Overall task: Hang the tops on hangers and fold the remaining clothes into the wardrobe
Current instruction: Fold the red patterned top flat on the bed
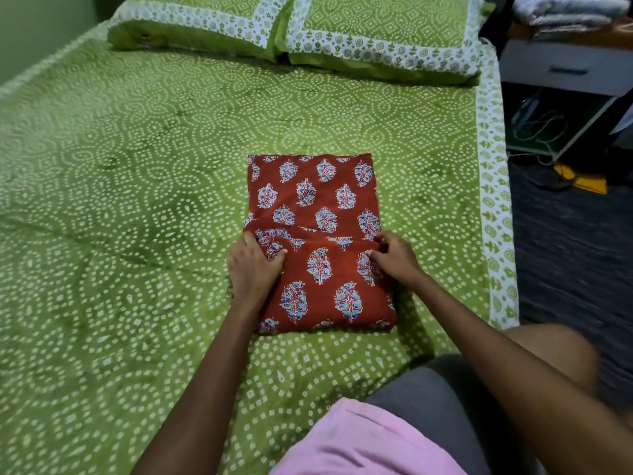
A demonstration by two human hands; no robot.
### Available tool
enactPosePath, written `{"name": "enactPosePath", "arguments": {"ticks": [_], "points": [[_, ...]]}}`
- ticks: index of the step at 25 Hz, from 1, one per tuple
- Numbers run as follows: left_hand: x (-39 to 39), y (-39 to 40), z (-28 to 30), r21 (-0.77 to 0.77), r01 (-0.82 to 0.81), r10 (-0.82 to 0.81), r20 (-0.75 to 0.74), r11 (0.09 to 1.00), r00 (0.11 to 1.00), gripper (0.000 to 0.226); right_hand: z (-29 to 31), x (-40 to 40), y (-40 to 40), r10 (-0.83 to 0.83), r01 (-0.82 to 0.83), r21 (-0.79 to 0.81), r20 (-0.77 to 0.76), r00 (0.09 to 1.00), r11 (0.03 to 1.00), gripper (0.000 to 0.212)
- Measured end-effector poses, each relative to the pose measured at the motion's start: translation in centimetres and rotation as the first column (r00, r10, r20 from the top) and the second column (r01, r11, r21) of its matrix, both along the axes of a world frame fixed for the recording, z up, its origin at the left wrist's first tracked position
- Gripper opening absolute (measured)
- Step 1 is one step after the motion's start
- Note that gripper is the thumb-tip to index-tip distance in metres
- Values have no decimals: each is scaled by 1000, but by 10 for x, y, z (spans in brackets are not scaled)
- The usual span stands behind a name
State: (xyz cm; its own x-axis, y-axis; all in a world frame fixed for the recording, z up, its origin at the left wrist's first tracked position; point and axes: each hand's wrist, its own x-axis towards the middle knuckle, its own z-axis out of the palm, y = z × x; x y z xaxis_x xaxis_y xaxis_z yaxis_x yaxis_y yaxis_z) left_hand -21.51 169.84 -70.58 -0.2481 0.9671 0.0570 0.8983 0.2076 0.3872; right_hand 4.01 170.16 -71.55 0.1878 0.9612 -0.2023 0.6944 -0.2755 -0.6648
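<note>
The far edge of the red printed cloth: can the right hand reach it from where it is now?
Probably yes. The right hand already grips the red cloth, and nothing lies between it and the far edge.

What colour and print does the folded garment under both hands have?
The folded garment is rust red with blue-and-white floral motifs, seen clearly in the head view.

both hands [255, 265] [394, 257] pinch the folded red garment [318, 207] on the bed [137, 166].

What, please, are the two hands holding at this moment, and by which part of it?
Both hold the folded red printed garment lying on the bed: the left hand grips the left end of its folded-over edge, the right hand pinches the right end.
</note>
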Motion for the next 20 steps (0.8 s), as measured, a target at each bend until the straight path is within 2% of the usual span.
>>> {"name": "enactPosePath", "arguments": {"ticks": [2,4,6,8,9,11,12,14,16,17,18,19,20], "points": [[2,11,-5,-122,36,-14,171,992,985,61,0,5,1,-93,91,-21,-68,993,996,25],[2,17,-9,-131,4,43,350,991,936,48,0,8,0,-143,146,16,-113,983,989,13],[1,16,-6,-47,-39,57,485,998,873,29,2,10,-3,-139,157,52,-255,957,986,10],[-2,15,-1,103,-91,21,537,991,843,20,9,7,0,-98,151,90,-432,897,984,21],[-4,18,3,190,-107,-6,515,976,857,19,14,2,4,-84,153,109,-476,876,982,23],[-7,29,5,292,-74,-52,401,954,915,20,15,-6,15,-98,176,147,-426,899,973,19],[-7,36,1,266,-34,-61,340,964,939,22,10,-10,21,-126,190,150,-358,925,970,14],[-3,41,-11,63,41,-55,238,997,970,28,-6,-11,25,-194,215,70,-234,953,974,6],[3,41,-15,-50,65,-59,116,997,991,34,-16,-9,26,-255,258,-5,-177,951,966,8],[5,41,-13,7,72,-73,62,997,995,35,-13,-11,26,-273,280,42,-116,955,959,10],[7,38,-7,127,94,-100,42,987,994,36,-6,-15,26,-296,298,145,-36,955,944,14],[10,35,-3,280,140,-166,73,950,983,41,1,-22,26,-309,294,279,12,951,914,19],[16,29,0,373,192,-258,137,908,956,49,8,-35,22,-293,272,376,-3,956,886,25]]}}
